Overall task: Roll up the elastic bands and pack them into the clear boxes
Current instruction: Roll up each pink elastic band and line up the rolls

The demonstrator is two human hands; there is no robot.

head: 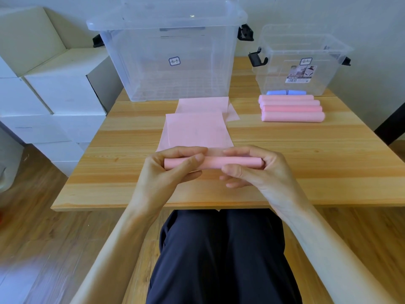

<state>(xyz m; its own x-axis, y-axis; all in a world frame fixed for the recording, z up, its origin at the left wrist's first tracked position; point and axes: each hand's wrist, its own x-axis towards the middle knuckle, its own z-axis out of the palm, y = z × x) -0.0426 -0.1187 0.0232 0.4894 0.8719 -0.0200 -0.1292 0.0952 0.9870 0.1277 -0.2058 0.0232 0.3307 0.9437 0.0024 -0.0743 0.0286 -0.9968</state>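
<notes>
Left hand [169,170] and right hand [252,170] both curling around pink band roll [215,162], thumbs on near side, fingers over top. Roll lying sideways above table [306,163] front edge, unrolled tail stretching toward big clear box [171,69].

A light wooden counter [306,150] with visible grain runs across the middle of the view, its near edge facing the camera. To its left, white cardboard boxes [54,84] are stacked in several tiers against a pale wall [372,23]; 1 of them has a flap slightly open, showing a dark gap. Wood-plank flooring [32,227] spreads below the counter on both sides. A dark slanted post [392,126] shows past the counter's right edge. Under the near edge, the seated person's legs in dark navy trousers [221,260] fill the bottom centre.
</notes>
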